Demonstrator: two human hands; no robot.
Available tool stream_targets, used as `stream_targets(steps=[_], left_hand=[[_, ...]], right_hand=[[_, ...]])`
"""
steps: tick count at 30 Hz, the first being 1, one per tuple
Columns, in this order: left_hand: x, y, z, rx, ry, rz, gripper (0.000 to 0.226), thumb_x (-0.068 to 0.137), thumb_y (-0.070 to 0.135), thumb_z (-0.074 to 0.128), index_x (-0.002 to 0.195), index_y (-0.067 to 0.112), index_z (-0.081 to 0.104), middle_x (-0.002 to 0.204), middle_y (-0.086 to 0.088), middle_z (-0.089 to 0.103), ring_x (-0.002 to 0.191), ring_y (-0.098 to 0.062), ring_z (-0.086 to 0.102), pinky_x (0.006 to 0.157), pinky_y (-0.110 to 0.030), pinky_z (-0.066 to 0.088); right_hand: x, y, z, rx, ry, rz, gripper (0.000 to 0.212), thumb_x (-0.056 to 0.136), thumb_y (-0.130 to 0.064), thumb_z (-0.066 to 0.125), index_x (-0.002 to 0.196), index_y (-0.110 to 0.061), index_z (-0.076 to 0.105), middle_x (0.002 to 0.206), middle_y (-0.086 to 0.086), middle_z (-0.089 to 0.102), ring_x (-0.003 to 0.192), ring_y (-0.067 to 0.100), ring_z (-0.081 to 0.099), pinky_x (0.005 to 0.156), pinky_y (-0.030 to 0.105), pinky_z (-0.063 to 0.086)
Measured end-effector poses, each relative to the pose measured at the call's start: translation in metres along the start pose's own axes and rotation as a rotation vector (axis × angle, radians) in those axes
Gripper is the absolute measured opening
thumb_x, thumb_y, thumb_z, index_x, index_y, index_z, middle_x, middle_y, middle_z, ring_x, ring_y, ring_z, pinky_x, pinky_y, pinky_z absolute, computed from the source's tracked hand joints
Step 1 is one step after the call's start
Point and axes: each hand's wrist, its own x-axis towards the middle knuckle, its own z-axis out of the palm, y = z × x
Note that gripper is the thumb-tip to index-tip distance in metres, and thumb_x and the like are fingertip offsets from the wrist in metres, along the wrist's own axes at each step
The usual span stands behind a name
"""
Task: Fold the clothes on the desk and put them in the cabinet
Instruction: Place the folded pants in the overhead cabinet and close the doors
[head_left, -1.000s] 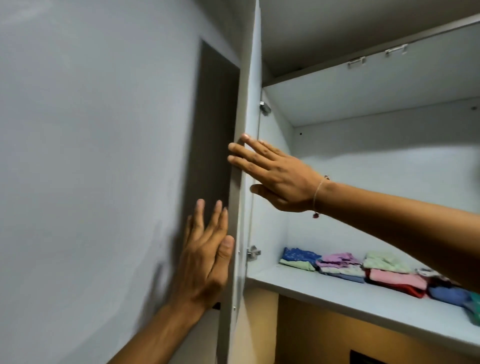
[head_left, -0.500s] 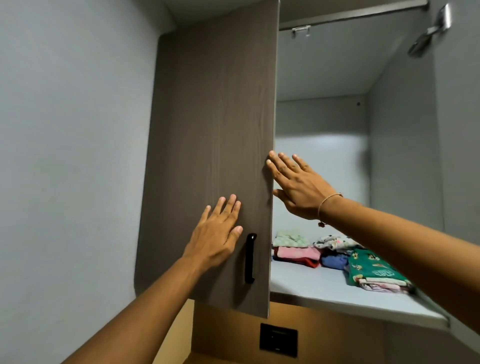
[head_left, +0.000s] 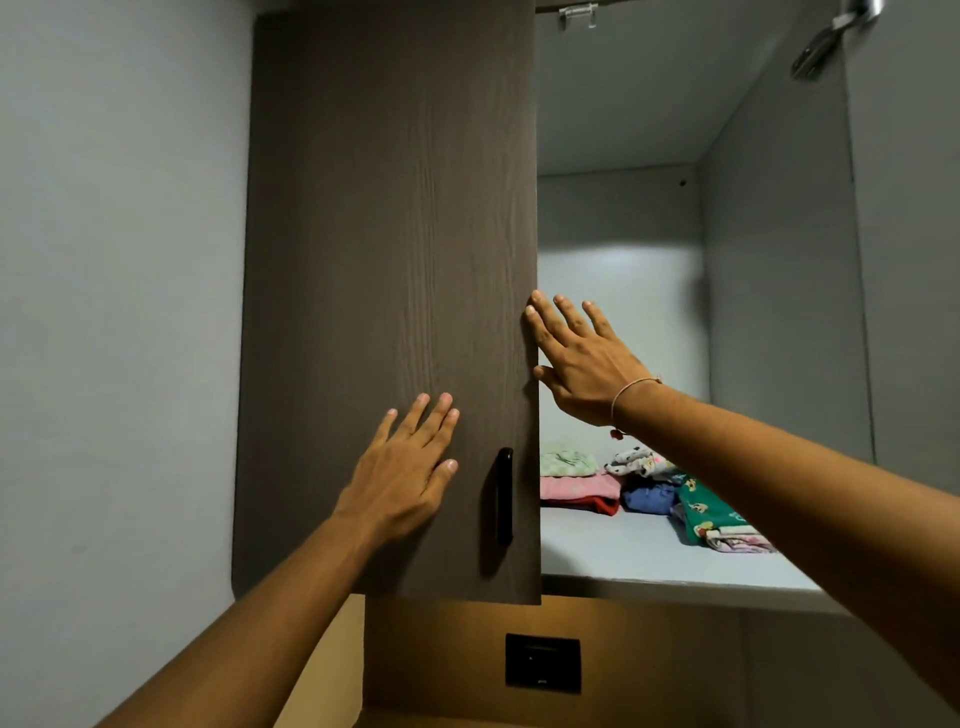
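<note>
- My left hand (head_left: 402, 475) reaches up with the arm stretched out, palm flat against the dark wood-grain front of the cabinet door (head_left: 389, 270). Its grip is spread, fingers slightly fanned, holding nothing.
- It sits just left of the black door handle (head_left: 504, 496), without touching it.
- My right hand (head_left: 584, 364) reaches up and across, back of the hand toward me. Its fingertips (head_left: 532, 312) rest at the door's free right edge. This grip is also spread and pinches nothing.
- A thin string bracelet (head_left: 631, 392) circles my right wrist, with a small red bit hanging below it.
- The door stands partly swung across the left of the cabinet (head_left: 779, 312), so the right part of the pale interior is open to view.
- The folded clothes (head_left: 649, 483) lie on the cabinet shelf (head_left: 649, 564), toward the back.
- From the left: a light green piece on top of a pink one (head_left: 576, 486) with red beneath, then a white patterned piece over a blue one.
- Nearest the front lies a green printed piece (head_left: 709, 512) on a pinkish patterned one, partly hidden by my right forearm.
- The front of the shelf is bare.
- Below the cabinet, a black wall outlet (head_left: 543, 662) sits on a tan panel.
</note>
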Motion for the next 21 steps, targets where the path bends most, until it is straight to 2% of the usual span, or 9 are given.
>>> stream_targets(steps=[6, 10, 13, 17, 21], left_hand=[[0.000, -0.009, -0.010, 0.078, -0.016, 0.081, 0.062, 0.099, 0.045, 0.021, 0.150, 0.023, -0.007, 0.160, 0.004, -0.010, 0.149, -0.018, -0.007, 0.120, -0.040, 0.000], [0.002, -0.007, -0.030, 0.022, 0.012, 0.103, 0.061, 0.098, 0.042, 0.024, 0.153, 0.018, 0.012, 0.161, 0.000, 0.015, 0.148, -0.019, 0.014, 0.119, -0.038, 0.014], [0.004, -0.002, -0.046, -0.007, -0.010, 0.101, 0.058, 0.100, 0.040, 0.027, 0.153, 0.018, 0.015, 0.161, -0.002, 0.020, 0.147, -0.019, 0.019, 0.118, -0.039, 0.016], [0.003, 0.017, -0.071, 0.016, -0.006, 0.123, 0.059, 0.100, 0.042, 0.024, 0.153, 0.019, 0.011, 0.162, -0.001, 0.012, 0.149, -0.019, 0.011, 0.120, -0.041, 0.010], [0.007, 0.068, -0.108, 0.015, 0.078, 0.191, 0.061, 0.098, 0.043, 0.022, 0.153, 0.019, 0.014, 0.162, -0.002, 0.012, 0.150, -0.021, 0.008, 0.121, -0.043, 0.010]], right_hand=[[-0.018, -0.017, -0.006, -0.006, -0.100, 0.023, 0.070, 0.100, -0.045, 0.024, 0.153, -0.015, -0.010, 0.162, 0.009, -0.014, 0.149, 0.032, -0.009, 0.121, 0.051, -0.001], [-0.055, -0.037, -0.005, -0.053, -0.236, -0.008, 0.067, 0.100, -0.046, 0.021, 0.153, -0.016, -0.007, 0.162, 0.008, -0.012, 0.149, 0.031, -0.012, 0.121, 0.051, -0.004], [-0.093, -0.045, -0.007, 0.019, -0.311, 0.003, 0.064, 0.101, -0.045, 0.019, 0.154, -0.017, -0.004, 0.162, 0.004, -0.010, 0.149, 0.029, -0.014, 0.121, 0.049, -0.007], [-0.154, -0.041, -0.021, 0.145, -0.255, 0.146, 0.063, 0.101, -0.042, 0.020, 0.153, -0.018, -0.007, 0.159, 0.001, -0.018, 0.149, 0.026, -0.014, 0.121, 0.044, -0.008], [-0.206, -0.021, -0.061, 0.266, -0.112, 0.403, 0.064, 0.102, -0.038, 0.025, 0.153, -0.017, -0.006, 0.162, 0.002, -0.013, 0.149, 0.023, -0.015, 0.120, 0.038, -0.009]])
